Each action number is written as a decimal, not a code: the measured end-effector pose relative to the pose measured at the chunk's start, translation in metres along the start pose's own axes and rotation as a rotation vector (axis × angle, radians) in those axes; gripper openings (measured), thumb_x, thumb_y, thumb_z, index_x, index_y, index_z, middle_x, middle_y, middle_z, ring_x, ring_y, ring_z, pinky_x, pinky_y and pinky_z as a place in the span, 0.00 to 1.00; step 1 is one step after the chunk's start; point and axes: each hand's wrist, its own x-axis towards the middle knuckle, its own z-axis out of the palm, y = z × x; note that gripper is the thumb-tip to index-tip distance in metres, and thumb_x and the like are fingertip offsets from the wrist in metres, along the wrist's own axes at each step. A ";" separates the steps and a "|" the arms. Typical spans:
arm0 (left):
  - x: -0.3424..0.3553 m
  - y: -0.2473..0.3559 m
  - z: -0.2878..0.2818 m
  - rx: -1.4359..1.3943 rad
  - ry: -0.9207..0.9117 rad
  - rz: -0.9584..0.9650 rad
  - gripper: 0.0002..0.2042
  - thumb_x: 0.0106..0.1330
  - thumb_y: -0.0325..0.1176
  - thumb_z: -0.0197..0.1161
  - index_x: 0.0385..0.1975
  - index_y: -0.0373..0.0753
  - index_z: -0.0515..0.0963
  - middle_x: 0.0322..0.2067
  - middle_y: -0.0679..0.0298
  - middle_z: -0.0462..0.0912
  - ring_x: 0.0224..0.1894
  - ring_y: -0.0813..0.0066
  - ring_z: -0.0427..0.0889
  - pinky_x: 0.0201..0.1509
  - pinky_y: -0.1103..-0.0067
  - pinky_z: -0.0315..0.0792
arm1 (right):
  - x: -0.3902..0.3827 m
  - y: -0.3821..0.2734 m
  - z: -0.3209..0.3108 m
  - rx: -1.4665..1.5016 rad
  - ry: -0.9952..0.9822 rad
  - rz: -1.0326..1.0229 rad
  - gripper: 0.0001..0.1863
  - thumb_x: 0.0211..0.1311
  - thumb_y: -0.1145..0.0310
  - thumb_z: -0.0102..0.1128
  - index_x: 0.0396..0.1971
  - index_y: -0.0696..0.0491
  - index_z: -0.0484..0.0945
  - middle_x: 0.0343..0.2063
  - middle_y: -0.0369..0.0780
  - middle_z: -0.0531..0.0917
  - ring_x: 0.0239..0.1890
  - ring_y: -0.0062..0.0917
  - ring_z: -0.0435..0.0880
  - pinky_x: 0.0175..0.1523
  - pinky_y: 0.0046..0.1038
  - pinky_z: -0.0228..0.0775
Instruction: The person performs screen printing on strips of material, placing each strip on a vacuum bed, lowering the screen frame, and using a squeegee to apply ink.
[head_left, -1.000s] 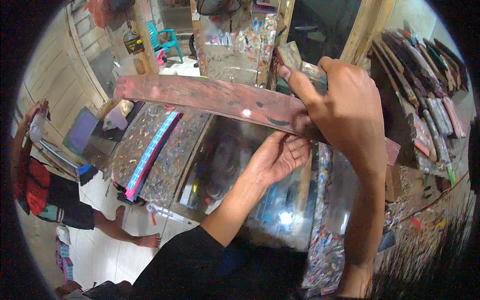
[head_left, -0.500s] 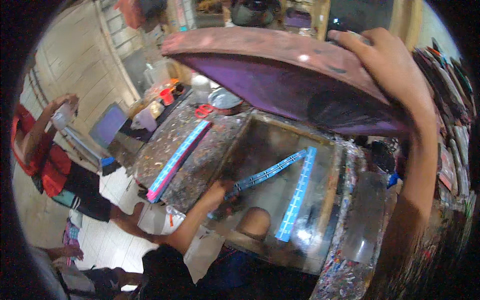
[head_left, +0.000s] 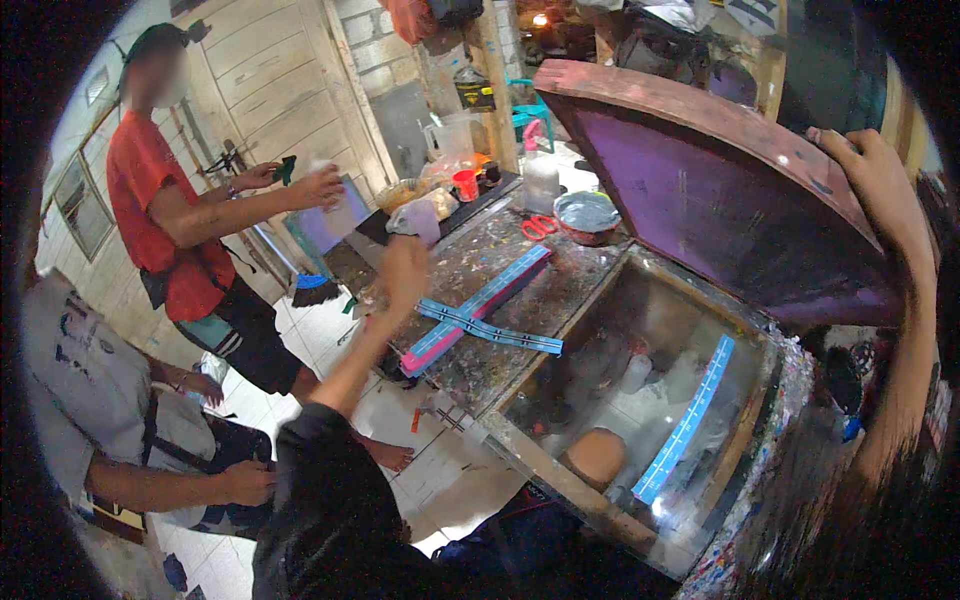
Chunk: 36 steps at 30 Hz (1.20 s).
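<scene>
My right hand (head_left: pixel 865 175) has its fingers wrapped over the pinkish wooden rim of a raised screen frame (head_left: pixel 660 175) with purple mesh. My left hand (head_left: pixel 405 265) is raised over the paint-speckled table, its curled fingers blurred, so what they hold is unclear. Just below it, a narrow blue marked strip (head_left: pixel 515 335) lies crosswise on a blue-and-pink stack of strips (head_left: pixel 520 270). Another blue strip (head_left: pixel 690 405) lies on the glass within a wooden-framed box (head_left: pixel 530 450) under the raised frame.
Red scissors (head_left: pixel 537 227), a grey-filled tub (head_left: pixel 585 212), a bottle (head_left: pixel 540 180) and a red cup (head_left: pixel 463 185) stand at the back. A co-worker in red (head_left: pixel 170 200) stands left, holding small items; another person in grey (head_left: pixel 120 400) is at the lower left. A broom (head_left: pixel 310 288) is behind.
My left hand has moved up and left; the narrow strip it held over the glass now lies across the stack. My view has turned left; the frame stays raised in my right hand.
</scene>
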 end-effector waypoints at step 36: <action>-0.219 0.284 0.039 -0.542 -0.838 0.953 0.37 0.76 0.59 0.50 0.79 0.48 0.52 0.77 0.65 0.60 0.79 0.61 0.55 0.80 0.51 0.41 | 0.006 -0.020 -0.044 0.272 -0.085 0.097 0.28 0.69 0.46 0.54 0.51 0.55 0.86 0.53 0.57 0.84 0.56 0.46 0.83 0.62 0.40 0.69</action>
